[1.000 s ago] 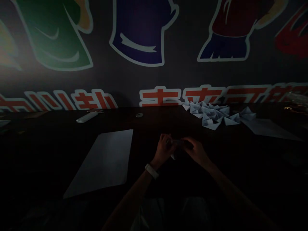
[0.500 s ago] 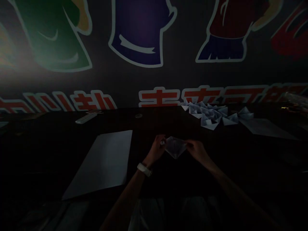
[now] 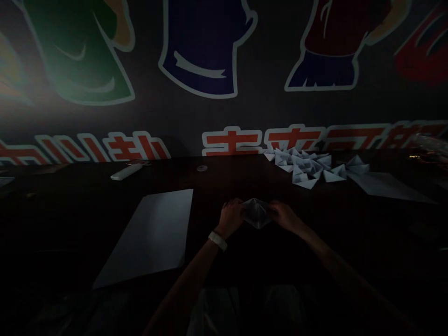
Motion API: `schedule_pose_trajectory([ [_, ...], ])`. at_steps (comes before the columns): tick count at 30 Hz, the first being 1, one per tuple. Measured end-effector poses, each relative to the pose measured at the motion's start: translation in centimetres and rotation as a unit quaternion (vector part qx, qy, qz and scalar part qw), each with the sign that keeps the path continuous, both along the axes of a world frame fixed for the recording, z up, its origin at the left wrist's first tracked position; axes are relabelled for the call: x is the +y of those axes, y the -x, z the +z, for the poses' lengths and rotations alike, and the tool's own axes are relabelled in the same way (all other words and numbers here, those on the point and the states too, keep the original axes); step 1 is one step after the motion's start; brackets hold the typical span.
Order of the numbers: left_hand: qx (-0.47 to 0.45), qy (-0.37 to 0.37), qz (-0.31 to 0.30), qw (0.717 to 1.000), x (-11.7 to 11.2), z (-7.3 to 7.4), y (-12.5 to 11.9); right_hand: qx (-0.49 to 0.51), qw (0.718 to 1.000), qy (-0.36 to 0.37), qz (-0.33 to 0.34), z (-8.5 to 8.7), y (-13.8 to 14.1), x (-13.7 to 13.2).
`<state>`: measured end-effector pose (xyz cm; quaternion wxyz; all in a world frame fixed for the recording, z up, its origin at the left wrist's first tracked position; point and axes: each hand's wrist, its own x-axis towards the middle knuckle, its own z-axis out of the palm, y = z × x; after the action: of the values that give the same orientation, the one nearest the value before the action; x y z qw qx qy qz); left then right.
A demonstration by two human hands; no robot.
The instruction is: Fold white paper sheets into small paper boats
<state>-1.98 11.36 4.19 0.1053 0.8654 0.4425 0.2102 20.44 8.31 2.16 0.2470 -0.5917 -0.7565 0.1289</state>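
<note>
Between my hands is a small folded paper boat (image 3: 257,214), pale and diamond-shaped from above, with a raised peak in its middle. My left hand (image 3: 232,216), with a pale band at the wrist, grips its left end. The right end is pinched by my right hand (image 3: 283,215). Fingertips of both hands are partly lost in the dark. Beyond, to the right, sits a cluster of white paper boats (image 3: 304,164), several of them close together on the dark table (image 3: 224,179).
Left of my hands lies a stack of white paper (image 3: 152,235). Behind it are a white oblong object (image 3: 126,172) and a small round disc (image 3: 202,168). Another paper sheet (image 3: 388,184) lies at the right. A wall with painted figures (image 3: 206,112) rises behind the table.
My left hand has shifted slightly right and turned over the boat's left end. The boat's middle peak stands out more now. My right hand has barely moved.
</note>
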Motion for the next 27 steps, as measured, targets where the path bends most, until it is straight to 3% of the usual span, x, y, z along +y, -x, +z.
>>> schedule_pose_trajectory([
  [4,0.071,0.056,-0.041,0.995,0.9,0.8,-0.4,-0.017,0.999,0.029,0.036,0.6,0.1,1.0],
  [8,0.082,0.1,-0.075,0.989,1.9,1.0,-0.2,0.0,0.996,0.04,0.08,1.1,-0.3,1.4],
  [18,0.079,0.108,-0.103,0.986,2.1,1.2,0.6,0.009,0.995,0.045,0.092,1.2,-1.3,0.9],
  [27,0.169,-0.057,-0.043,0.983,-0.3,2.3,0.0,-0.106,0.992,0.054,0.042,2.5,-0.6,0.0],
])
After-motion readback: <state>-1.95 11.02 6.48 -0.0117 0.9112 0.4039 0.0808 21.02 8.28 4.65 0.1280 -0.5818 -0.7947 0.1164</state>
